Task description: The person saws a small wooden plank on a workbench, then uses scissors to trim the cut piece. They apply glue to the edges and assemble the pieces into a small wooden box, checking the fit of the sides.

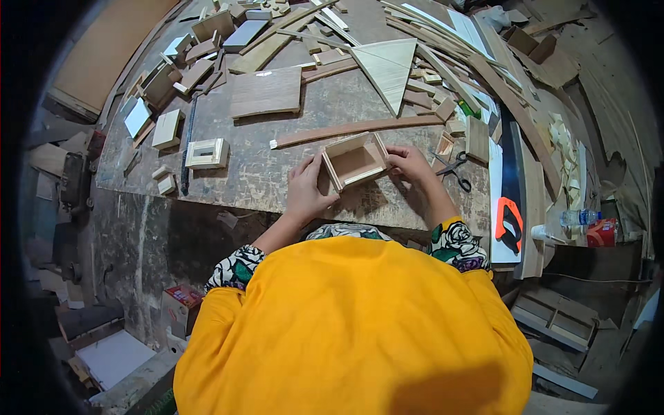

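Above the near edge of the worn table [256, 183] I hold a small open wooden box [358, 178], its hollow side facing up toward me. My left hand [306, 191] grips the box's left end, with the thumb at the near corner. At the opposite end, my right hand [409, 164] has its fingers closed on the side wall. The box is slightly tilted, and its inside shows a plain brown bottom. Just right of my right hand lie dark-handled scissors [456, 169].
A long wooden strip [360, 130] lies beyond the box. Leftward are a small framed block [207, 153], a pale wooden block [167, 129] and a dark rod [189, 142]. An orange-handled saw [508, 225] rests at right. Boards and offcuts crowd the far side.
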The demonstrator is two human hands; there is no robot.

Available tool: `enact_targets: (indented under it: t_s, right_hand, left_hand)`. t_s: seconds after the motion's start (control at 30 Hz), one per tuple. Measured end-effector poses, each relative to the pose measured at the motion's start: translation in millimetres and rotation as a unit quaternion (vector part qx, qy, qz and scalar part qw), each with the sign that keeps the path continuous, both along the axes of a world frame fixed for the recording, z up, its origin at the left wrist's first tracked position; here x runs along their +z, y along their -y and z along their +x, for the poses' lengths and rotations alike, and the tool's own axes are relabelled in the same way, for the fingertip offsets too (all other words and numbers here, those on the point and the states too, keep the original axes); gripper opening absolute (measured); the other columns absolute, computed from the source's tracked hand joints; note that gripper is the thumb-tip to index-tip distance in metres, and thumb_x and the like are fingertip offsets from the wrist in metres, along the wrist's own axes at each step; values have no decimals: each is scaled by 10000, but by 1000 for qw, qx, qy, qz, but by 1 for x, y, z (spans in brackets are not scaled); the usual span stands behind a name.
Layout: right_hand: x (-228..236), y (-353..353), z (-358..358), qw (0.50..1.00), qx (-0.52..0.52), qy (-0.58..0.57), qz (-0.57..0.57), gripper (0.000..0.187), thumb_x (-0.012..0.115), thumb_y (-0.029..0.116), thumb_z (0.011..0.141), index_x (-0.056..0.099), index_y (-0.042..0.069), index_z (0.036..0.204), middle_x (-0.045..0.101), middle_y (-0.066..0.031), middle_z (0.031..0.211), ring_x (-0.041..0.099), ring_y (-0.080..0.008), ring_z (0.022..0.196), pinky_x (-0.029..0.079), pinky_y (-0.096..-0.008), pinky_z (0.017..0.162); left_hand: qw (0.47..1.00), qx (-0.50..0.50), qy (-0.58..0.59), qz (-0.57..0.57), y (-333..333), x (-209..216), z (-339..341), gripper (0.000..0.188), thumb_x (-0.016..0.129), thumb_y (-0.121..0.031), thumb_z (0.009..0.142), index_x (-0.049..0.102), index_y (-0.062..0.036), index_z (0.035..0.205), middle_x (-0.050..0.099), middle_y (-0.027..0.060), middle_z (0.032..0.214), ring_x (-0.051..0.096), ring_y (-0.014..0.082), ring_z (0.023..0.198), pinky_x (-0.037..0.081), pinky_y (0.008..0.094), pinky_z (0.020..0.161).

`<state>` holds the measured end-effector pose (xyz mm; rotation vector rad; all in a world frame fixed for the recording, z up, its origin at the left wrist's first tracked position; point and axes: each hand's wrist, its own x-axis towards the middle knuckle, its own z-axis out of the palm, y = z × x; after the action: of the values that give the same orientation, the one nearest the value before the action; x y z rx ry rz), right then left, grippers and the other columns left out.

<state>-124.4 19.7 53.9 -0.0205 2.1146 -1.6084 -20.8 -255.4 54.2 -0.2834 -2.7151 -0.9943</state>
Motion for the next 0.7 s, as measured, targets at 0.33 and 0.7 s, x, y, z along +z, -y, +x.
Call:
enact_targets:
  t_s: [0.33, 0.7]
  right_hand:
    - [26, 8, 15, 905, 53, -309, 286, 251, 547, 156, 775, 669, 27, 952, 608, -170, 666, 590, -267, 578, 466, -340, 589]
    - [47, 22, 16, 900, 106, -245, 346, 245, 564, 230, 722, 669, 27, 813, 634, -220, 772, 616, -397, 745, 500, -454, 730]
  left_hand:
    - [1000, 2, 10, -11, 0, 3, 2, 975, 807, -268, 554, 364, 0, 1380, 544, 160, 1240, 430, 310, 1239, 301, 450, 1024]
    - [1000, 4, 4, -10, 0, -1, 1, 970, 811, -284, 543, 381, 13, 1360, 528, 195, 1241, 437, 323, 1229, 302, 467, 1023]
